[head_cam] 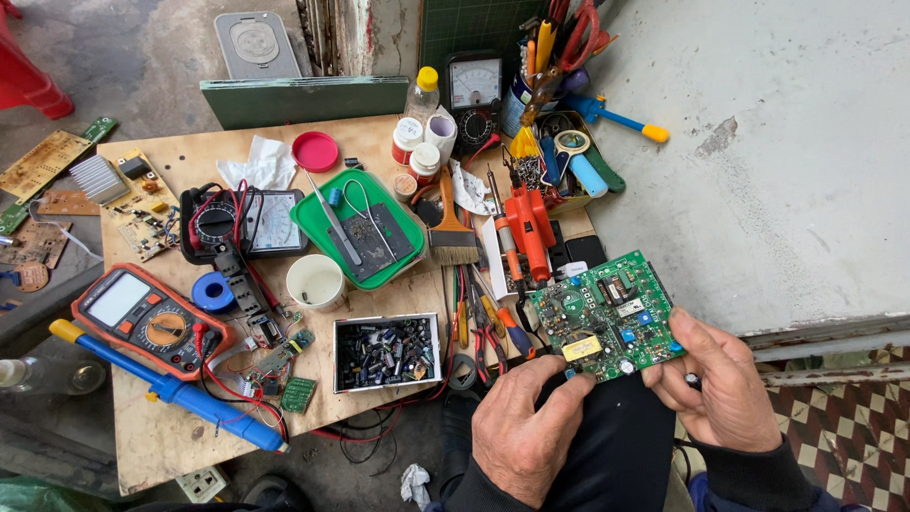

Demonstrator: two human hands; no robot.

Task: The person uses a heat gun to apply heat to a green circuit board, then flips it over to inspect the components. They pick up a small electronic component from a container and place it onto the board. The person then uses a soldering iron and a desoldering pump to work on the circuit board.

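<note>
You gripped a green circuit board (605, 317) in both hands, left hand (527, 425) at its lower edge, right hand (723, 384) at its side, just off the table's (171, 436) right corner, near the pliers (485, 332).

Glossy green circuit board (607, 316) (metal solder points); rough, stained wooden table (171, 436).

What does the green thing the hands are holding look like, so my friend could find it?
Look off the right edge of the cluttered wooden table, above the person's dark lap. The left hand and right hand hold a green circuit board. Unlike the bare brown boards far left, it carries a yellow block and small blue parts.
</note>
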